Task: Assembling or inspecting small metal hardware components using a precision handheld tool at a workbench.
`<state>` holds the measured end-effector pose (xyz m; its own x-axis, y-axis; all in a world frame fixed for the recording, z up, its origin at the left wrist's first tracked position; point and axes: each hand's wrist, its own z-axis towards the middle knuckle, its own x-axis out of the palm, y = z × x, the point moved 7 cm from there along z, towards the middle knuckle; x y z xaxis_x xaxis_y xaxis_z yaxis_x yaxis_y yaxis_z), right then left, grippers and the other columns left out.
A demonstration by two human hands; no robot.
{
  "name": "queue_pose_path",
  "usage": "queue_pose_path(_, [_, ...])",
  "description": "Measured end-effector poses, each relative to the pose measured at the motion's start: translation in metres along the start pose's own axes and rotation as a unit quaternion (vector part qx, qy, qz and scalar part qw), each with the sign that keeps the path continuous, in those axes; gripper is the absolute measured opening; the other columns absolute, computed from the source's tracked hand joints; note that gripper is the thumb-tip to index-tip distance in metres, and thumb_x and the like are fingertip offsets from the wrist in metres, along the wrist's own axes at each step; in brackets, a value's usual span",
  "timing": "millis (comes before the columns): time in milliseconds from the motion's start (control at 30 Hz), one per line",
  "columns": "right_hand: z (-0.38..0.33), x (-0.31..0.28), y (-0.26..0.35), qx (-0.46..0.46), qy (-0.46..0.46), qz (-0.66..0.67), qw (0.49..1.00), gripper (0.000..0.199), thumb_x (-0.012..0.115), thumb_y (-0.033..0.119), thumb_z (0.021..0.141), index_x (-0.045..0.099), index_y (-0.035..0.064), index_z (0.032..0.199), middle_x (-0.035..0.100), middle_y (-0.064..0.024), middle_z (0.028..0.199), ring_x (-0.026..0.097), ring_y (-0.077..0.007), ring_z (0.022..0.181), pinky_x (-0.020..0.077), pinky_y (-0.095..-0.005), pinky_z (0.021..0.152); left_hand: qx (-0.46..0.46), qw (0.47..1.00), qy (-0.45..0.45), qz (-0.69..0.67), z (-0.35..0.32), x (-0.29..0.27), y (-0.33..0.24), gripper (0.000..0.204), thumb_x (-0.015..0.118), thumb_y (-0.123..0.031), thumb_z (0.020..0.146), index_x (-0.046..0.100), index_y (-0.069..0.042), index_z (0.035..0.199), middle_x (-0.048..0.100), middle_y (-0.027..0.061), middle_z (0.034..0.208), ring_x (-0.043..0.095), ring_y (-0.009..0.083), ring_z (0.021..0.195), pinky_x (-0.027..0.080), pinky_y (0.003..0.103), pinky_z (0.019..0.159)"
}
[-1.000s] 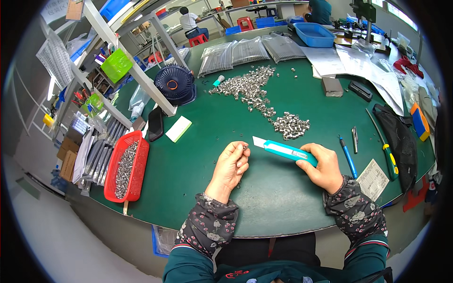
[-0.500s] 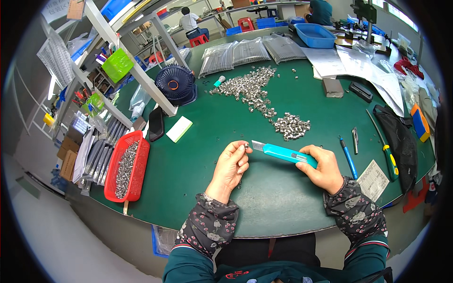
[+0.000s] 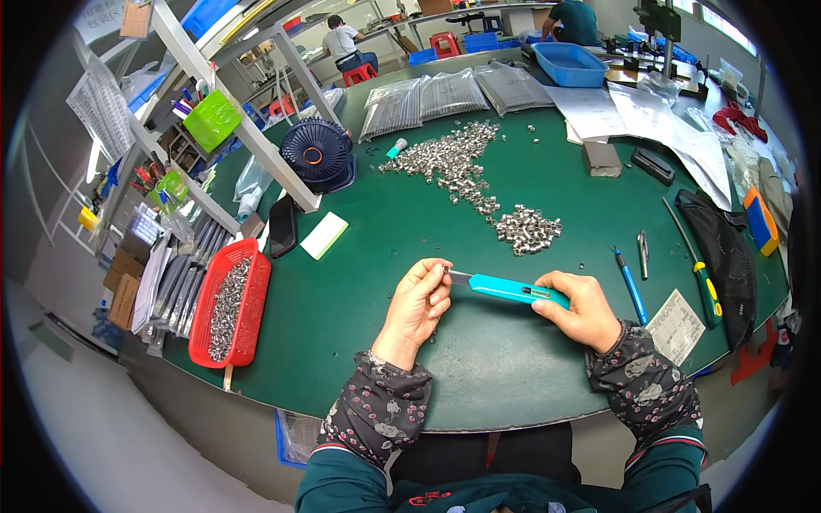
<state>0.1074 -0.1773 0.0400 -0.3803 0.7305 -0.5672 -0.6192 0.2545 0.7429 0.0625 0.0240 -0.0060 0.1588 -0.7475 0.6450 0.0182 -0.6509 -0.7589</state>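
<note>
Pinching a small metal ring [image 3: 445,269] in the left hand [image 3: 412,306], around the head view's middle, left of and nearer than the pile of metal parts [image 3: 529,230]. Gripping a teal utility knife [image 3: 505,288] in the right hand [image 3: 586,306]. Since 0.5 s ago, swung flatter, with blade [image 3: 460,279] brought up to the ring; apparently working there, cannot tell if touching.

the knife [image 3: 509,290] is teal, the tabletop [image 3: 342,295] green, the basket [image 3: 246,321] red, the cuffs [image 3: 378,402] black with pink-and-grey motifs.
</note>
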Motion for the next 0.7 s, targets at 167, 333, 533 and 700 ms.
queue_pose_path(167, [0.0003, 0.0014, -0.0027, 0.028, 0.022, 0.002, 0.999, 0.029, 0.06, 0.028, 0.073, 0.058, 0.0018, 0.085, 0.058, -0.0146, 0.071, 0.057, -0.0284, 0.064, 0.0432, -0.0351, 0.057, 0.001, 1.0, -0.001, 0.015, -0.0001, 0.0005, 0.0009, 0.011, 0.051, -0.013, 0.084, 0.054, -0.004, 0.088, 0.05, 0.0015, 0.069, 0.035, 0.003, 0.047, 0.026, 0.014, 0.036])
queue_pose_path(333, [0.0, 0.0009, -0.0037, 0.039, 0.021, -0.007, 0.999, 0.028, 0.06, 0.028, 0.073, 0.058, 0.0023, 0.085, 0.059, -0.0142, 0.071, 0.057, -0.0284, 0.064, 0.0433, -0.0353, 0.057, 0.019, 0.997, -0.016, 0.067, -0.0007, 0.0008, 0.0, 0.012, 0.05, -0.016, 0.085, 0.053, -0.004, 0.085, 0.047, 0.0004, 0.065, 0.032, 0.0019, 0.045, 0.025, 0.014, 0.035])
queue_pose_path(533, [-0.0005, -0.001, -0.0009, 0.022, -0.002, -0.044, 0.999, 0.027, 0.06, 0.027, 0.072, 0.058, 0.003, 0.085, 0.059, -0.0129, 0.074, 0.057, -0.0289, 0.066, 0.0433, -0.036, 0.058, 0.024, 0.993, -0.021, 0.112, -0.0003, -0.0013, -0.0002, 0.015, 0.048, -0.019, 0.087, 0.052, -0.005, 0.081, 0.044, -0.0017, 0.063, 0.031, 0.001, 0.045, 0.024, 0.013, 0.036])
queue_pose_path(700, [-0.0008, -0.0021, 0.0014, 0.001, -0.019, -0.066, 0.998, 0.026, 0.06, 0.027, 0.071, 0.058, 0.0034, 0.084, 0.058, -0.0125, 0.075, 0.056, -0.0295, 0.066, 0.0434, -0.0364, 0.058, 0.021, 0.992, -0.023, 0.126, 0.0004, -0.0015, 0.0004, 0.017, 0.047, -0.021, 0.087, 0.051, -0.006, 0.08, 0.043, -0.0023, 0.061, 0.029, 0.001, 0.044, 0.022, 0.014, 0.035])
